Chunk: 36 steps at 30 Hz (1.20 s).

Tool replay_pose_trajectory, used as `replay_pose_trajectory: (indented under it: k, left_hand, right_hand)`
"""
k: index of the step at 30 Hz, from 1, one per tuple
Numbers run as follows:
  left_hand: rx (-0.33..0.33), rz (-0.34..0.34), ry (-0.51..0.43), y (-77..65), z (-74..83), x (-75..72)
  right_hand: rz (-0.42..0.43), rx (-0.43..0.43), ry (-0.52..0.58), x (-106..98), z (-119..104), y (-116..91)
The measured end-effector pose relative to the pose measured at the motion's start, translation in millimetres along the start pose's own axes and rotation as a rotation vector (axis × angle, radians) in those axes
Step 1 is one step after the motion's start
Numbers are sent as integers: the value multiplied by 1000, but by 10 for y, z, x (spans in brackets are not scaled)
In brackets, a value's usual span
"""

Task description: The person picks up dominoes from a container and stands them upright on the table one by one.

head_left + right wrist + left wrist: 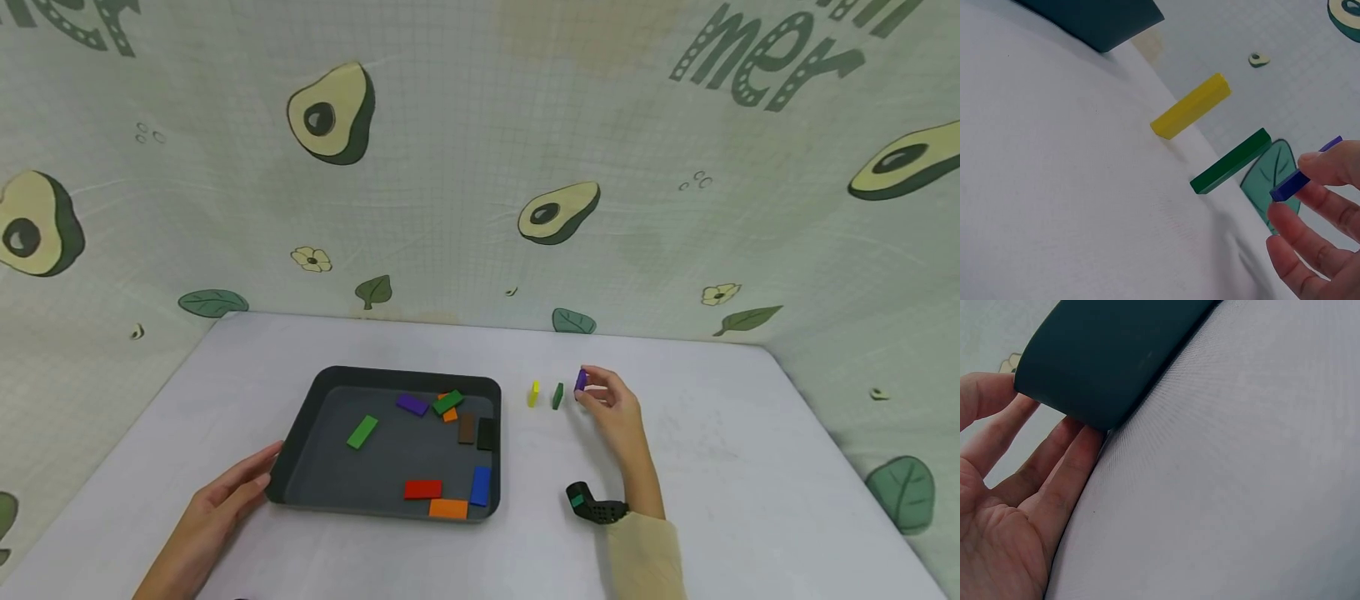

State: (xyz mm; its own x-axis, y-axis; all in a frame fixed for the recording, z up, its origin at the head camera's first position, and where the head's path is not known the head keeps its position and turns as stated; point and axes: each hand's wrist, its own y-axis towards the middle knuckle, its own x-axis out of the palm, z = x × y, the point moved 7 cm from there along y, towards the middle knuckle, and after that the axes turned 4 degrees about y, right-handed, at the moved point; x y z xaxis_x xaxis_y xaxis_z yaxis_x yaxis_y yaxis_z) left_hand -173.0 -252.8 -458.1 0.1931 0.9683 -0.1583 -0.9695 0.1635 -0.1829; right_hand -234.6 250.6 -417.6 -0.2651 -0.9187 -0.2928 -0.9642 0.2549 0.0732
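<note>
In the head view my right hand (611,408) pinches a small purple domino-like block (581,380) upright between thumb and fingers. It is right of a dark green block (558,396) and a yellow block (533,393), both standing on end in a row. The right wrist view shows the purple block (1291,185) in the fingertips, apart from the green block (1232,161). My left hand (225,500) touches the near left corner of a dark grey tray (300,417). Its fingers are fairly straight against the outer wall of the tray (1104,362).
Several coloured blocks lie flat in the tray, among them a red block (423,489), a blue block (481,486) and a light green block (362,432). A black wrist device (596,506) is on my right wrist. A patterned cloth (450,167) hangs behind the white table (720,450).
</note>
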Motion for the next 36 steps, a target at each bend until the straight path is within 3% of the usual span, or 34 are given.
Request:
replay_pose_trajectory:
  k: [17,36]
  left_hand:
    - [-32,1,23,-6,-5,9]
    - [-50,17,31,15,-19,-4]
  right_hand:
    - [43,39,4,-10,217,19]
    - [33,66,-93,-12,219,24]
